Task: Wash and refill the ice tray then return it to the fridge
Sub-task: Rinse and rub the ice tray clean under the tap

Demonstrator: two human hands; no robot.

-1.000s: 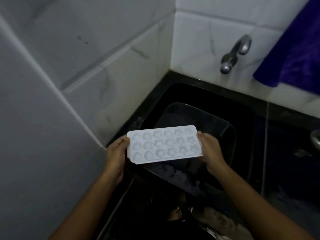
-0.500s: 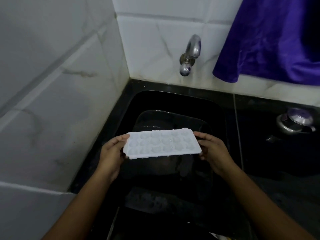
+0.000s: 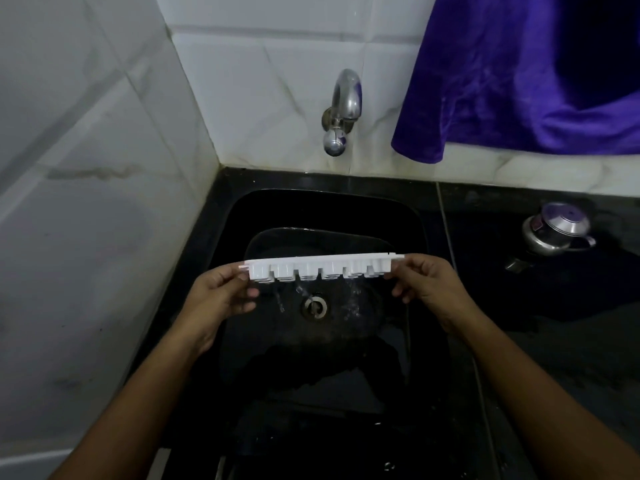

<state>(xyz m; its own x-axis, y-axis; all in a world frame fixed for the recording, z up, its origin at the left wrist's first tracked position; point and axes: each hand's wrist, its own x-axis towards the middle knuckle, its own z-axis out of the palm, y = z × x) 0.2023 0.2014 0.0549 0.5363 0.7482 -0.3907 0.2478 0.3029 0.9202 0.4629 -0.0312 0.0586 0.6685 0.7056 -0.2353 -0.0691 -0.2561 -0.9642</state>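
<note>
Forearms: both reach in from the near edge, one on each side of the drain [image 3: 314,306], over the near part of the sink [image 3: 239,220].
Left hand [image 3: 221,292]: just left of the drain and above it, thumb and curled fingers pinching the left short end of the ice tray [image 3: 322,266].
Right hand [image 3: 429,282]: just right of the drain and above it, fingers curled round the tray's right short end.
Ice tray: white, held in the air between the two hands, directly over the drain and touching nothing but the hands. It is tipped up on its long edge, with a row of cell undersides facing the person and the open side turned away.
Tray contents: the cells' insides are hidden, so what is in them cannot be told.
Water [image 3: 278,299]: thin streaks and drops between the tray and the drain.
Sink: black basin with the drain at its middle; its floor looks wet around the drain. A curved outline shows beyond the drain, too dim to identify.
Counter [image 3: 519,334]: black, to the right of the drain.
Steel pot [image 3: 554,230]: lidded, on the counter, well to the right of the drain and a little beyond it; contents hidden.
Tap [image 3: 341,112]: chrome, on the white tiled wall [image 3: 259,81] beyond the drain.
Purple cloth [image 3: 519,81]: hangs on that wall, beyond and right of the drain.
</note>
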